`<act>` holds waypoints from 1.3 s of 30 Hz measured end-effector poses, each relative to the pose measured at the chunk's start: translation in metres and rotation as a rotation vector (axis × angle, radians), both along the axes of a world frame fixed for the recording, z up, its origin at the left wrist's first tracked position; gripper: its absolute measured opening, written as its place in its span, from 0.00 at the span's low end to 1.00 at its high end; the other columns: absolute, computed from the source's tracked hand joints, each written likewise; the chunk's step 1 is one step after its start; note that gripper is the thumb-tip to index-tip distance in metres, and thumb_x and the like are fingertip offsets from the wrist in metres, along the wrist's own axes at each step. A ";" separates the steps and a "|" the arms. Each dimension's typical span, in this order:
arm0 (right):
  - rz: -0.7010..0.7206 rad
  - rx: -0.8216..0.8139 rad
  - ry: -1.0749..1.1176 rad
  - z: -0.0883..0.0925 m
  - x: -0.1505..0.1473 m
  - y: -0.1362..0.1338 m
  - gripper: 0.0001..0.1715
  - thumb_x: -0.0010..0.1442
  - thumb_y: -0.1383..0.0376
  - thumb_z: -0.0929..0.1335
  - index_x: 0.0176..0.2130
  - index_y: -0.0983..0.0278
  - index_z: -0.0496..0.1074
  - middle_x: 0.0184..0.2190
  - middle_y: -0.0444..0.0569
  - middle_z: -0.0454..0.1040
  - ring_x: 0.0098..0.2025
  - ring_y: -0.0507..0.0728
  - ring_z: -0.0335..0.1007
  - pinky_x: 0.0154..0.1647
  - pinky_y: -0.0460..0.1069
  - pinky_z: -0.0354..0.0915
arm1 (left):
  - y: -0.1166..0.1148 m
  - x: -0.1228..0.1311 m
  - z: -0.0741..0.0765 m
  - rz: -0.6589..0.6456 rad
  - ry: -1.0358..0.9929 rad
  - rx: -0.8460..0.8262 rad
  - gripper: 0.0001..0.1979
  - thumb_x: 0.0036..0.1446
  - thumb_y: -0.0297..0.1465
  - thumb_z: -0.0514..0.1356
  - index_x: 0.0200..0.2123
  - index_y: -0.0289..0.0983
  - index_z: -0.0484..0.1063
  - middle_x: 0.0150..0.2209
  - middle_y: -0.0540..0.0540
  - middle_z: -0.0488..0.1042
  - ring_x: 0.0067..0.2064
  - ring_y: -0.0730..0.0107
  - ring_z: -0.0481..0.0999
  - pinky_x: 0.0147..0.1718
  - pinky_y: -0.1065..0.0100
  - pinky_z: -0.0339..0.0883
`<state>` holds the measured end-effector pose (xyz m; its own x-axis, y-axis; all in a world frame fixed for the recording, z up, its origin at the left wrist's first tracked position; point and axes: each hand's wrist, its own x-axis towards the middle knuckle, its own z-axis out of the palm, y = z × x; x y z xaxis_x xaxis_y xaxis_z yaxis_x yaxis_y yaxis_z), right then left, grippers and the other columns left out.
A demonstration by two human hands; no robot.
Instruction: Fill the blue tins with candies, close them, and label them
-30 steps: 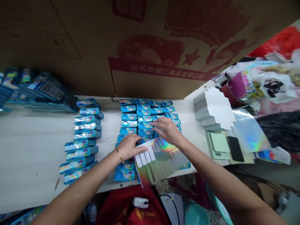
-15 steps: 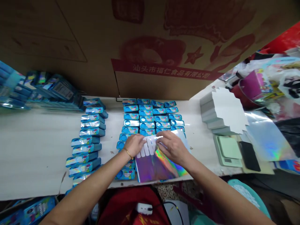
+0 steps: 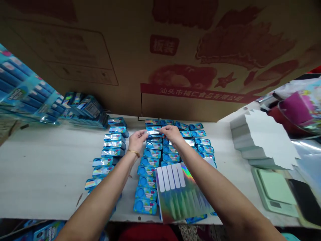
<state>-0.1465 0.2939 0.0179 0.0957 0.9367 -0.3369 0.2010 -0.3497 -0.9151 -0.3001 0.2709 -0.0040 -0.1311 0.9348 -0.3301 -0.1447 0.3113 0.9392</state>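
Observation:
My left hand [image 3: 136, 142] and my right hand [image 3: 172, 134] each pinch one end of a small shiny sticker strip [image 3: 153, 132]. They hold it over a blue box near the far end of a column of small blue boxes [image 3: 149, 162]; whether it touches the box I cannot tell. Under my right forearm a holographic sticker sheet [image 3: 184, 206] lies on top of the boxes, with several white strip-shaped gaps along its upper left part. Further columns of blue boxes stand to the right, partly covered by the sheet and my arm.
A large cardboard carton [image 3: 130, 67] walls off the back. Strip-sealed blue boxes [image 3: 112, 144] line the left, with wrapped packs [image 3: 27, 90] behind. On the right are stacked white card [image 3: 263, 137], a pale green scale [image 3: 274, 192] and a black phone [image 3: 306, 201].
Both hands have left the sticker sheet and moved forward to the far boxes, now holding a strip between them. The sheet stays on the boxes, and the view has shifted.

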 end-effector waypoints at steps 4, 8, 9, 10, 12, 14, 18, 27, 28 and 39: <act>-0.008 0.062 -0.151 -0.016 -0.015 0.016 0.08 0.42 0.62 0.67 0.22 0.66 0.72 0.19 0.43 0.70 0.20 0.49 0.62 0.23 0.44 0.58 | 0.024 -0.011 -0.018 0.073 0.063 0.008 0.15 0.39 0.31 0.62 0.34 0.32 0.73 0.22 0.50 0.71 0.24 0.77 0.67 0.25 0.73 0.60; 0.061 0.172 -0.492 -0.025 -0.021 0.025 0.09 0.48 0.65 0.64 0.24 0.64 0.73 0.24 0.45 0.74 0.28 0.52 0.68 0.29 0.44 0.58 | 0.035 -0.013 -0.031 0.122 0.075 -0.013 0.17 0.39 0.26 0.61 0.37 0.31 0.71 0.20 0.52 0.70 0.24 0.77 0.68 0.27 0.73 0.62; 0.081 0.180 -0.559 -0.026 -0.022 0.026 0.09 0.49 0.65 0.63 0.25 0.64 0.73 0.25 0.45 0.74 0.29 0.52 0.68 0.29 0.44 0.58 | 0.036 -0.012 -0.033 0.124 0.094 -0.012 0.18 0.39 0.26 0.61 0.38 0.31 0.71 0.21 0.52 0.70 0.24 0.76 0.69 0.28 0.72 0.63; 0.100 0.177 -0.620 -0.026 -0.023 0.026 0.10 0.50 0.66 0.63 0.26 0.63 0.74 0.26 0.46 0.74 0.30 0.53 0.68 0.30 0.45 0.58 | 0.038 -0.010 -0.037 0.122 0.118 -0.007 0.19 0.39 0.26 0.61 0.39 0.31 0.71 0.21 0.52 0.70 0.25 0.75 0.70 0.28 0.72 0.63; 0.145 0.153 -0.738 -0.026 -0.024 0.025 0.11 0.52 0.66 0.62 0.27 0.62 0.74 0.27 0.46 0.74 0.32 0.54 0.68 0.31 0.45 0.57 | 0.040 -0.008 -0.044 0.108 0.173 -0.001 0.20 0.39 0.27 0.61 0.40 0.31 0.70 0.21 0.51 0.71 0.26 0.74 0.71 0.28 0.72 0.64; 0.184 0.133 -0.861 -0.026 -0.025 0.022 0.12 0.54 0.65 0.61 0.31 0.61 0.73 0.31 0.48 0.73 0.34 0.55 0.67 0.31 0.46 0.56 | 0.042 -0.006 -0.055 0.085 0.231 -0.011 0.20 0.39 0.29 0.62 0.41 0.32 0.70 0.22 0.50 0.72 0.27 0.72 0.71 0.28 0.71 0.64; 0.287 0.246 -1.085 -0.027 -0.021 0.012 0.17 0.59 0.66 0.59 0.46 0.58 0.68 0.41 0.49 0.69 0.40 0.56 0.64 0.33 0.48 0.55 | 0.041 -0.009 -0.076 0.049 0.403 -0.034 0.19 0.41 0.28 0.61 0.40 0.33 0.71 0.24 0.48 0.74 0.28 0.69 0.72 0.31 0.69 0.64; 0.468 0.462 -1.129 -0.001 0.024 -0.014 0.22 0.59 0.71 0.57 0.49 0.59 0.67 0.41 0.52 0.66 0.40 0.57 0.61 0.36 0.50 0.55 | -0.022 0.007 -0.008 -0.240 0.649 0.356 0.15 0.54 0.38 0.51 0.37 0.36 0.72 0.37 0.44 0.73 0.40 0.67 0.71 0.41 0.68 0.62; 0.415 0.484 -1.062 0.006 0.037 -0.024 0.21 0.59 0.71 0.57 0.49 0.59 0.67 0.41 0.52 0.66 0.40 0.56 0.62 0.37 0.50 0.56 | -0.034 0.014 0.004 -0.405 0.663 0.392 0.15 0.53 0.40 0.53 0.37 0.37 0.73 0.36 0.45 0.73 0.39 0.67 0.71 0.41 0.68 0.62; 0.739 0.724 -1.158 -0.006 0.116 -0.144 0.17 0.60 0.67 0.60 0.48 0.62 0.67 0.44 0.53 0.69 0.42 0.57 0.62 0.38 0.52 0.59 | -0.081 0.061 0.010 -0.892 0.744 0.214 0.09 0.51 0.34 0.55 0.28 0.37 0.74 0.29 0.48 0.75 0.31 0.69 0.71 0.29 0.70 0.59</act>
